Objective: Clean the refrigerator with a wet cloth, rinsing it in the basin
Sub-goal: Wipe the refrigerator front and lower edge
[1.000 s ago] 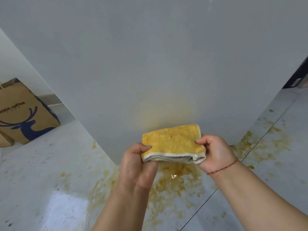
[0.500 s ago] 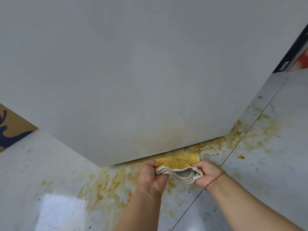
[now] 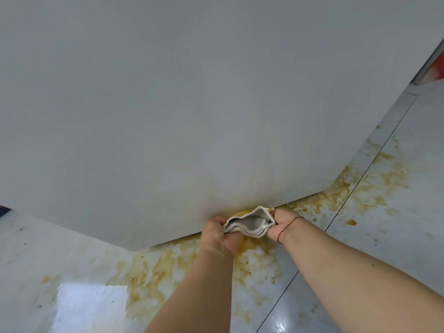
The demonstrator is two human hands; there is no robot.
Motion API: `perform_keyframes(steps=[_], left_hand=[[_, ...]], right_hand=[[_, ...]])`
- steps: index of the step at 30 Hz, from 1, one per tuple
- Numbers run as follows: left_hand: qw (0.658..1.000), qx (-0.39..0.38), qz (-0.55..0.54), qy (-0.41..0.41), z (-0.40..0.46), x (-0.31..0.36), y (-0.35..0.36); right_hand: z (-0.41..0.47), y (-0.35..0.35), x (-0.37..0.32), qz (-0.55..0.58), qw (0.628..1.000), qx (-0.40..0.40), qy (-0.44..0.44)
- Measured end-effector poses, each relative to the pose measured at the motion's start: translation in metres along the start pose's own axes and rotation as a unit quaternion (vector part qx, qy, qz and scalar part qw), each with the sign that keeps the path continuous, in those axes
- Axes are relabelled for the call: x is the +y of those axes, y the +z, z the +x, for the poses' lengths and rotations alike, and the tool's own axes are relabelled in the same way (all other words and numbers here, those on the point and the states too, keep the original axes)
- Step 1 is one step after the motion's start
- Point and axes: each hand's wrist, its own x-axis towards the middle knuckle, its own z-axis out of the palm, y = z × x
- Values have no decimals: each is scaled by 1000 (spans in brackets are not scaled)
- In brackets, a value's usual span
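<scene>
Gripped at both ends: folded cloth (image 3: 249,222) pinched between left hand (image 3: 219,233) on its left end and right hand (image 3: 280,224) on its right end, fingers curled round the layered hem, thumbs near side. Yellow face turned away toward the refrigerator panel (image 3: 192,104), grey-white folded edges facing the camera. Long axis of the cloth running left to right, roughly parallel to the panel's bottom edge, and held right at that edge, far side apparently touching or just short of it; exact contact hidden by the cloth itself. Red thread (image 3: 287,227) round the right wrist.

Key relation: remaining faint yellow tinge on the panel sitting directly above and beyond the cloth, so work surface lies up and away from the grip, not sideways. Both hands about equally near the panel, left slightly nearer the camera and lower. Judged next: pressing the yellow face flat to the lower panel and wiping along or up it, probably needing one hand to spread behind the cloth.

Floor tiles (image 3: 396,212) below smeared with yellow-brown spill (image 3: 259,258), densest directly under the hands and spreading right along the panel's foot. Basin not in view. Risk, as a guess: dragging the cloth through the floor mess and re-soiling the panel.
</scene>
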Motion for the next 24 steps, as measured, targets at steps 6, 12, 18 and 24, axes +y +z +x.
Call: perform_keyframes(steps=[6, 12, 18, 24], left_hand=[[1000, -19, -13, 0, -12, -1, 7], [996, -78, -32, 19, -56, 9, 22], [984, -147, -87, 50, -104, 26, 37], [961, -259, -61, 82, -153, 29, 46]], right_hand=[[-17, 0, -12, 6, 1000, -8, 7], [-69, -5, -43, -39, 997, -23, -66], [-143, -4, -84, -45, 989, -97, -106], [-207, -18, -108, -68, 971, -176, -144]])
